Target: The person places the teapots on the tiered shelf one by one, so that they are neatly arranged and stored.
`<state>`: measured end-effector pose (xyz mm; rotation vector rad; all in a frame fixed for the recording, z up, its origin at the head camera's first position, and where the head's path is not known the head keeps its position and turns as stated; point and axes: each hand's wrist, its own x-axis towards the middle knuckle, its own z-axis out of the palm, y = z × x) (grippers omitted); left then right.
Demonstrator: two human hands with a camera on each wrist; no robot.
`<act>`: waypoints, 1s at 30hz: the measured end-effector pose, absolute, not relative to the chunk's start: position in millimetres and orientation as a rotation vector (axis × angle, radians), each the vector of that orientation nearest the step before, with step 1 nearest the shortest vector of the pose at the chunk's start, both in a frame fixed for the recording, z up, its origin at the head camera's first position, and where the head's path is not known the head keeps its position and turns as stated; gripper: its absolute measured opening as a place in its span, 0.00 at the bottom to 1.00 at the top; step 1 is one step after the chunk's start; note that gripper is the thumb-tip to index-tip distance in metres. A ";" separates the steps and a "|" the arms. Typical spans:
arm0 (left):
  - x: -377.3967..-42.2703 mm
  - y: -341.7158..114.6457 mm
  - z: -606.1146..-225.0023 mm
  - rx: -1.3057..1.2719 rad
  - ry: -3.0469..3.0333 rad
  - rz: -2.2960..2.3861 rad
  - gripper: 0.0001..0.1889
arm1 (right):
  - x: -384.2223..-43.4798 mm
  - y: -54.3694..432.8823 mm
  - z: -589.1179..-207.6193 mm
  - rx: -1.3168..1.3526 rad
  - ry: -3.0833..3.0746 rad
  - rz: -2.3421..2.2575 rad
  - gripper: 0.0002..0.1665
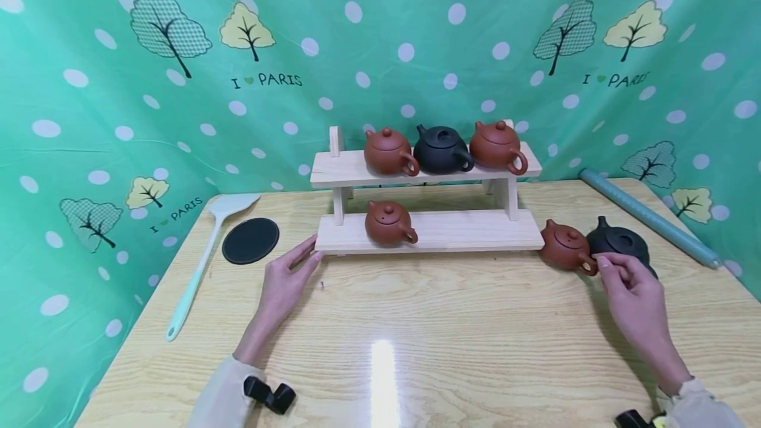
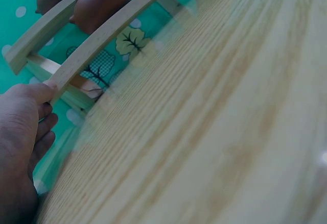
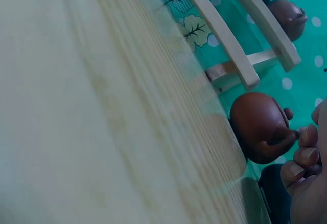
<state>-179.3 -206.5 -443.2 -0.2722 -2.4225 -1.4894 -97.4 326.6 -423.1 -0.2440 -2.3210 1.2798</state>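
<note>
A two-tier wooden rack (image 1: pixel 464 226) stands on the table. On its upper shelf sit a brown teapot (image 1: pixel 385 154), a black teapot (image 1: pixel 438 154) and another brown teapot (image 1: pixel 493 145). A smaller brown teapot (image 1: pixel 385 223) sits on the lower shelf. My left hand (image 1: pixel 287 283) grips the left end of that lower shelf, thumb in front in the left wrist view. Just past the rack's right end is a brown teapot (image 1: pixel 561 245), whose handle my right hand (image 1: pixel 636 292) pinches. A black teapot (image 1: pixel 618 241) stands behind that hand, partly hidden by it.
At the left lie a pale spatula (image 1: pixel 202 269) and a round black coaster (image 1: pixel 251 241). A teal roll (image 1: pixel 648 216) lies along the table's right side. Behind everything hangs a green dotted cloth (image 1: pixel 404 84) with printed trees.
</note>
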 end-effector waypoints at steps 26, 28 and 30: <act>-180.5 -207.2 -444.1 -0.274 -2.423 -1.488 0.22 | -101.8 332.6 -427.4 -0.209 -2.546 1.170 0.24; -180.4 -207.3 -443.9 -0.275 -2.424 -1.487 0.23 | -101.9 332.5 -427.7 -0.198 -2.563 1.164 0.24; -180.2 -207.5 -443.9 -0.273 -2.426 -1.490 0.23 | -102.3 332.5 -428.1 -0.186 -2.576 1.152 0.24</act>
